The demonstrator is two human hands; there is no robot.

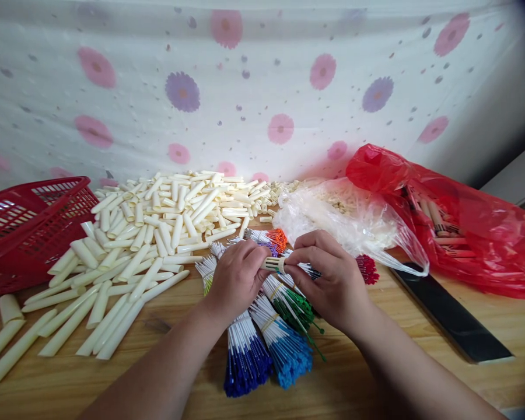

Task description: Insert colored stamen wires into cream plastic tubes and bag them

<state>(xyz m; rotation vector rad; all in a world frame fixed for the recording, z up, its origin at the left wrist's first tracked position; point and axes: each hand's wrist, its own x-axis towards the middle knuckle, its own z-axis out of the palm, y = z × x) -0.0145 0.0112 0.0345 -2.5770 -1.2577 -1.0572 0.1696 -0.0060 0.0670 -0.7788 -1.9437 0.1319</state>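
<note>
A short cream plastic tube with dark lengthwise slots [273, 264] is held level between my two hands. My left hand [235, 279] is closed round its left end. At the right end, the thumb and fingers of my right hand [332, 277] are pinched on the tube; whether they also hold something small is hidden. Beneath the hands lie bundles of thin white sticks with coloured tips: a dark blue bundle [246, 359], a light blue bundle [284, 350] and a green bundle [295, 306]. Orange-tipped sticks [275, 238] and dark red-tipped sticks [367, 269] show behind them.
A big heap of cream plastic tubes [157, 233] spreads over the left of the wooden table [345, 385]. A red basket [35, 233] stands far left. On the right are a clear plastic bag [336, 216], a red bag [485, 239] with slotted pieces and a black flat bar [452, 315].
</note>
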